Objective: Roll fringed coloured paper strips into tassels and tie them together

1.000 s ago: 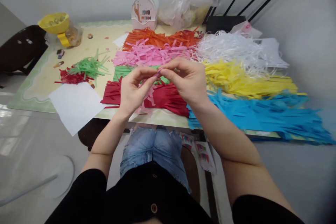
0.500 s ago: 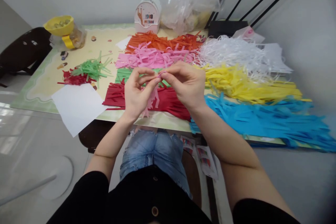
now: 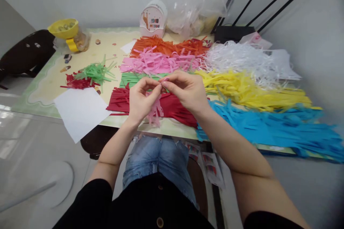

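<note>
Both hands meet fingertip to fingertip above the table. My left hand (image 3: pixel 142 96) pinches the top of a pink fringed paper tassel (image 3: pixel 156 111), whose strips hang down below the fingers. Against it, my right hand (image 3: pixel 186 89) is closed in a pinch at the same twisted top; the fingers hide most of that part. Beneath and behind the hands lie red fringed paper (image 3: pixel 177 109) and green fringed paper (image 3: pixel 129 78). Pink fringed paper (image 3: pixel 161 61) and orange fringed paper (image 3: pixel 169 45) are farther back.
To the right lie white shredded strips (image 3: pixel 236 61), yellow fringed paper (image 3: pixel 247 91) and blue fringed paper (image 3: pixel 263 123). Left are small green tassels (image 3: pixel 98 72), red tassels (image 3: pixel 79 80) and a white sheet (image 3: pixel 80 112) overhanging the edge. A black router (image 3: pixel 233 33) with antennas stands behind.
The view has tilted slightly, so the table sits lower in the picture. Both hands stay together at the top of the pink tassel, with the fingers shifting a little.
</note>
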### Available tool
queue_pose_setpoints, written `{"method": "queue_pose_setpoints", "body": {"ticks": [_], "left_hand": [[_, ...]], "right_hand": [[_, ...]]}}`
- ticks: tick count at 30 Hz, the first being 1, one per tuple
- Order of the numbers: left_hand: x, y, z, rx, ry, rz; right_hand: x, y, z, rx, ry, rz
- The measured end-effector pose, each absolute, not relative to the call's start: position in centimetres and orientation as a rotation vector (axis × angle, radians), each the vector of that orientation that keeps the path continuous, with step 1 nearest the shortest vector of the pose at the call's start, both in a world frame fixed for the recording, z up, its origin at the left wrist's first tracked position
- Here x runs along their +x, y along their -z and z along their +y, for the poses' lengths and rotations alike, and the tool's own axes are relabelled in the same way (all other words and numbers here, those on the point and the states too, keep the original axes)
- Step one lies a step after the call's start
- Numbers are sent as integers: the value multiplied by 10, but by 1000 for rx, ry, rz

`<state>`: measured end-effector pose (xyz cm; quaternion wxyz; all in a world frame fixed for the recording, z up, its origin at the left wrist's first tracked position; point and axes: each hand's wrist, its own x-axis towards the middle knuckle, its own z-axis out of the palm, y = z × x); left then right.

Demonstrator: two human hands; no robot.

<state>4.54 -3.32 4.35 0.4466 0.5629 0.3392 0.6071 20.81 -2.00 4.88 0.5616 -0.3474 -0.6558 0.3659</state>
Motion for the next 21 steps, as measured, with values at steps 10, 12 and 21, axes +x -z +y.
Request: {"method": "queue_pose_setpoints", "body": {"ticks": [10, 12, 21], "left_hand": [[14, -29, -28, 1110, -966, 568], [9, -27, -31, 1091, -956, 560], [-24, -5, -48, 1092, -960, 822]], "right_hand": [[214, -69, -17, -785, -1024, -1823], [208, -72, -21, -770, -1094, -1873], [185, -66, -25, -829, -973, -1626]]}}
